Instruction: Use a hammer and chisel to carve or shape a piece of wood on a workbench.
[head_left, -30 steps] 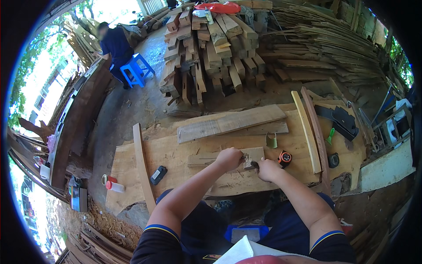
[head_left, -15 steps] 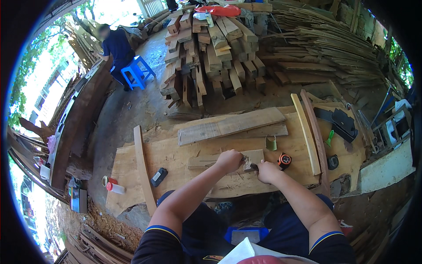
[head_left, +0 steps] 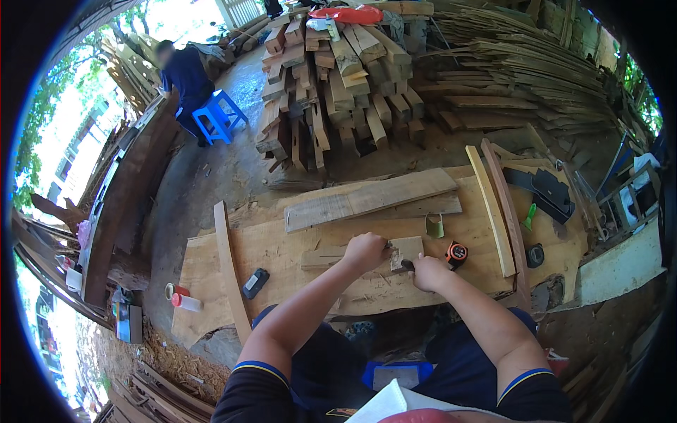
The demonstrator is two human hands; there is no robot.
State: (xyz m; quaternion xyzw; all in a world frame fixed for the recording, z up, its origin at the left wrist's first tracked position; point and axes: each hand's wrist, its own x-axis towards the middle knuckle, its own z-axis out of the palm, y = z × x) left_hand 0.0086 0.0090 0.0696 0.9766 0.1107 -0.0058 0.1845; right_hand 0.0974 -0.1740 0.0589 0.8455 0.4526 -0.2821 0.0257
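A short pale board lies on the large wooden slab, wood shavings scattered about it. My left hand is closed over its middle, with a small dark end poking out by the thumb. To the right, my right hand is closed around a dark-handled hand tool, whose tip points at the board. Between the two hands a rough, freshly worked patch shows on the wood. The fingers hide most of the tool, so its exact kind and whether both hands share it cannot be made out.
On the slab are grey planks, long strips, a tape measure, a green brush, a black device and a red-capped jar. Beyond stands stacked lumber. A person is near a blue stool.
Both hands have shifted slightly, the left one a little away from me and to the left. Their grip looks the same, and the board stays in place.
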